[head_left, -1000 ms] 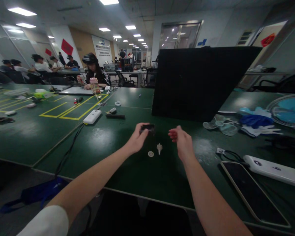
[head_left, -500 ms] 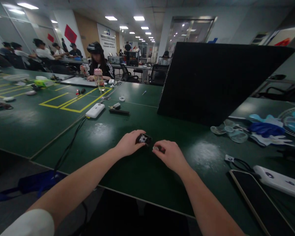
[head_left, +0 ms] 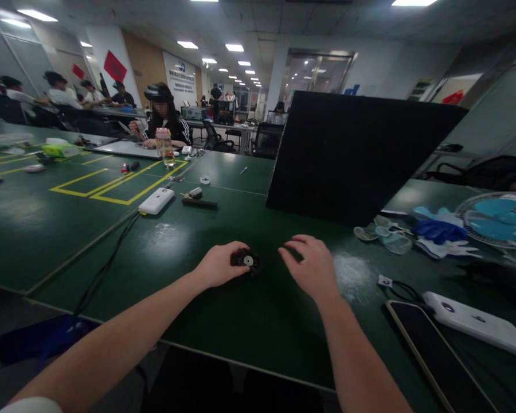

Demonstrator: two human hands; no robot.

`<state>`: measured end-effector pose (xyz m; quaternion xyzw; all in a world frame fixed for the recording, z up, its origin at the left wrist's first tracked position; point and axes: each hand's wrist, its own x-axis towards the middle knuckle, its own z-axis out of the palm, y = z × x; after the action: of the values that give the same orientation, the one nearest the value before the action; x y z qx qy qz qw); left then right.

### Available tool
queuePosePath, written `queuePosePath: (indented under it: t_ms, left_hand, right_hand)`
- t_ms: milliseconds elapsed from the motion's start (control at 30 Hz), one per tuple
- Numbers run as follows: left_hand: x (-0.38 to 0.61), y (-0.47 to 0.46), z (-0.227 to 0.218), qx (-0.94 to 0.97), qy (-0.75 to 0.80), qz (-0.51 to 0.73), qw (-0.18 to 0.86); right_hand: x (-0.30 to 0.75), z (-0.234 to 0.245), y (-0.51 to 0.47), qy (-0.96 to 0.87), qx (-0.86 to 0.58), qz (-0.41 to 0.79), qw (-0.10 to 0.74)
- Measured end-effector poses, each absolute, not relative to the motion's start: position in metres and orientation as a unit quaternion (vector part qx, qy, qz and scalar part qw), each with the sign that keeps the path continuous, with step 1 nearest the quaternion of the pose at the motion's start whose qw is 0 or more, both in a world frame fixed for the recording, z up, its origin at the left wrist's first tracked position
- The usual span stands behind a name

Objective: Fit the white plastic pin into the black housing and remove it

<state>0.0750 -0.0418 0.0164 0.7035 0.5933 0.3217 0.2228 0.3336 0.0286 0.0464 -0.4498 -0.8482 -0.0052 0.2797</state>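
My left hand (head_left: 219,265) grips a small black mechanical part (head_left: 254,265) between thumb and fingers, just above or on the green table. A pale round disc (head_left: 248,261) with a dark centre sits in the face of that part. To the right, my right hand (head_left: 310,265) is apart from it, fingers spread and curved with nothing between them. Beyond the hands lie a dark bar (head_left: 199,203) and a small silver cylinder (head_left: 193,193), which looks like a motor.
A large black panel (head_left: 352,155) leans up beyond my right hand. At right are a phone (head_left: 438,350), a white power bank (head_left: 477,324), gloves (head_left: 441,232) and a blue-bladed fan (head_left: 496,218). Another white power bank (head_left: 156,201) with a cable lies left. A person (head_left: 165,117) sits across the table.
The round disc that was in my right hand now sits in the black part. My right hand has opened and drawn off to the right. The view has shifted slightly.
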Motion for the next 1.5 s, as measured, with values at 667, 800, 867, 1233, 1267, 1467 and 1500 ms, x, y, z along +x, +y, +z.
queuePosePath:
  t_ms: [667,800,867,1233,1267,1467,1500]
  left_hand:
    - [0.072,-0.043,0.021,0.704,0.611,0.331,0.148]
    - [0.074,-0.044,0.024,0.724,0.6,0.311,0.141]
    - [0.075,-0.044,0.025,0.734,0.592,0.305,0.133]
    - [0.084,-0.044,0.017,0.716,0.588,0.325,0.192]
    - [0.084,-0.044,0.016,0.709,0.59,0.329,0.203]
    - [0.085,-0.041,0.014,0.692,0.579,0.352,0.249]
    - [0.084,-0.04,0.014,0.691,0.578,0.354,0.252]
  right_hand:
    - [0.314,0.037,0.017,-0.851,-0.378,0.27,0.244]
    - [0.305,0.038,0.01,-0.893,-0.339,0.203,0.218]
    - [0.303,0.038,0.01,-0.895,-0.335,0.201,0.213]
    - [0.29,0.033,0.005,-0.864,-0.362,0.237,0.257]
    - [0.291,0.032,0.006,-0.859,-0.367,0.246,0.259]
    - [0.302,0.033,0.011,-0.828,-0.385,0.338,0.229]
    - [0.304,0.033,0.012,-0.818,-0.388,0.356,0.23]
